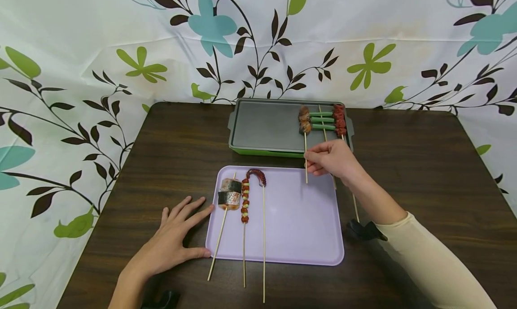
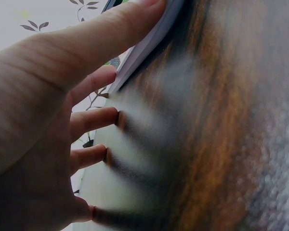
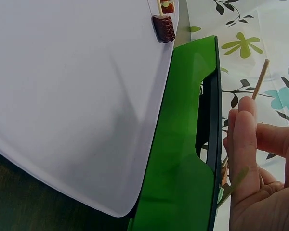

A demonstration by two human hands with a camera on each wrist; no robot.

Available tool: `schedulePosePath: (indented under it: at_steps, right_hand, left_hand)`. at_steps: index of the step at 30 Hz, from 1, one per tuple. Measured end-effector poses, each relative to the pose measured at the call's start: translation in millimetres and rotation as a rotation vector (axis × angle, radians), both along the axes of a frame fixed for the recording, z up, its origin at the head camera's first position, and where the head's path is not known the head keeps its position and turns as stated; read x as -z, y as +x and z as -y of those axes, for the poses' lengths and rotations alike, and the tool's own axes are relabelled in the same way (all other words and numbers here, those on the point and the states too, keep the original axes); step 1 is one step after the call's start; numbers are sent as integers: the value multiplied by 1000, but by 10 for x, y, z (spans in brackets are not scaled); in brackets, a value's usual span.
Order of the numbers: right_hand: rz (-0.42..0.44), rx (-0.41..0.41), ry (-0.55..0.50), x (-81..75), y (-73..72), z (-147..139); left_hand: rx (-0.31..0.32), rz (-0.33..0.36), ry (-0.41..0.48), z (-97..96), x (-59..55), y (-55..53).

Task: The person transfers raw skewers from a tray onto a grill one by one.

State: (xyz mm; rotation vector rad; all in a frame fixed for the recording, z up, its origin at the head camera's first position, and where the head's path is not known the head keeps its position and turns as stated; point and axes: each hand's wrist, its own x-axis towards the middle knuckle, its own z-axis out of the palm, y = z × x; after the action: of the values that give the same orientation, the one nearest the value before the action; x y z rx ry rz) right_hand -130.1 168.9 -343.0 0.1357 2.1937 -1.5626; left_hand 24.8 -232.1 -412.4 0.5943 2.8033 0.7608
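My right hand (image 1: 333, 158) pinches the stick of a skewer with brown meat chunks (image 1: 304, 119), its food end over the right part of the grey grill (image 1: 266, 125). In the right wrist view the stick (image 3: 261, 79) pokes out past the fingertips. Beside it on the grill are a skewer of green pods (image 1: 323, 120) and one of red meat chunks (image 1: 339, 120). My left hand (image 1: 175, 235) lies on the table with fingers spread, its thumb and forefinger at the left edge of the lilac tray (image 1: 299, 228). The left wrist view shows the thumb (image 2: 106, 33) against that rim.
Three skewers lie on the tray's left side: a seaweed-banded roll (image 1: 229, 193), a row of red and pale pieces (image 1: 244, 201), and a curled tentacle (image 1: 256, 174). Their sticks overhang the tray's front edge. A flowered cloth (image 1: 101, 26) hangs behind the dark wooden table (image 1: 420, 165).
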Motion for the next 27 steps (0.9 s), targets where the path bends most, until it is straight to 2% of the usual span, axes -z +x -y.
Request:
schedulePosePath:
  at_steps: [16,27]
  right_hand:
    - [-3,-45,56,1,16,11]
    - [6,-66,57,-9,33,4]
  left_hand:
    - [2,-9,3,-8,-18,2]
    - [1,-6,2,-10,-13,1]
